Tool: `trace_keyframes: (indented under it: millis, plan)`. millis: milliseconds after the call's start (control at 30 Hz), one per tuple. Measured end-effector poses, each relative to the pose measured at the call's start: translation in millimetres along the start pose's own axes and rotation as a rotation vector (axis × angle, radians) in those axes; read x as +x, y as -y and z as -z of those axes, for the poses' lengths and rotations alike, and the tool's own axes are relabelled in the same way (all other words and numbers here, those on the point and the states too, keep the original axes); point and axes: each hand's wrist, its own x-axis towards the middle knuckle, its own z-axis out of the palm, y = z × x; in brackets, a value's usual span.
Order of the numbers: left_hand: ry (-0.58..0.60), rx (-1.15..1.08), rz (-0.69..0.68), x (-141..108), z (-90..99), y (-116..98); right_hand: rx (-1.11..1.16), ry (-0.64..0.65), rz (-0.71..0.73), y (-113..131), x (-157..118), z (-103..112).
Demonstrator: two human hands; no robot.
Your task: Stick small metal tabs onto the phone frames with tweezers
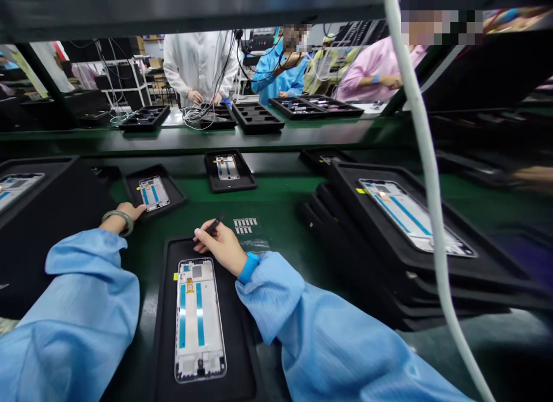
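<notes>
Surface: a green work mat point(294, 189) is covering the bench, and a dark shelf point(185, 138) is running across behind it.
Room: a factory line is showing past the shelf; a co-worker in a white coat point(199, 62) is working with both hands among white cables point(194, 117), and others in blue point(280, 76) and pink point(375, 68) are standing nearby.
Containers: a black tray point(244, 344) is lying directly in front of the person, holding a phone frame point(199, 320). A smaller tray point(136, 186) is sitting ahead on the left with another frame point(154, 193). A third frame point(227, 167) is lying in a tray point(228, 186) further on. A stack of large trays point(367, 258) is sitting on the right, the top one holding a frame point(412, 217).
Left hand point(127, 213): resting open, fingertips on the smaller tray's edge.
Right hand point(220, 246): pinching a dark pen-like tool point(213, 227) above the near tray.
Hands: apart, neither touching the near frame.
Near frame: lying flat in the near tray, just below the right hand.
</notes>
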Motion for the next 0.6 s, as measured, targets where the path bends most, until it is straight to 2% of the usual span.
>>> trace_keyframes:
  millis: [67, 167, 267, 367, 500, 600]
  plan:
    - [0.067, -0.153, 0.119, 6.1, 0.2, -4.3, 0.000, -0.003, -0.004, 0.4, 0.1, 0.0]
    - [0.092, -0.409, 0.240, 4.5, -0.2, -12.8, 0.004, -0.001, -0.001, 1.0, 0.5, 0.3]
    - [0.062, -0.660, 0.266, -5.0, 2.1, -22.2, 0.007, 0.003, 0.009, 1.4, 2.1, 1.1]
    - [0.026, -0.850, 0.231, -20.8, 10.8, -30.4, 0.007, -0.001, 0.019, 0.6, 4.1, 1.3]
    - [0.013, -0.957, 0.129, -58.7, 39.1, -34.4, -0.013, -0.051, 0.024, -0.6, 3.1, -1.0]
    - [0.014, -0.924, 0.054, -98.8, 76.5, -27.0, -0.080, -0.149, 0.023, 5.3, 5.5, 2.0]
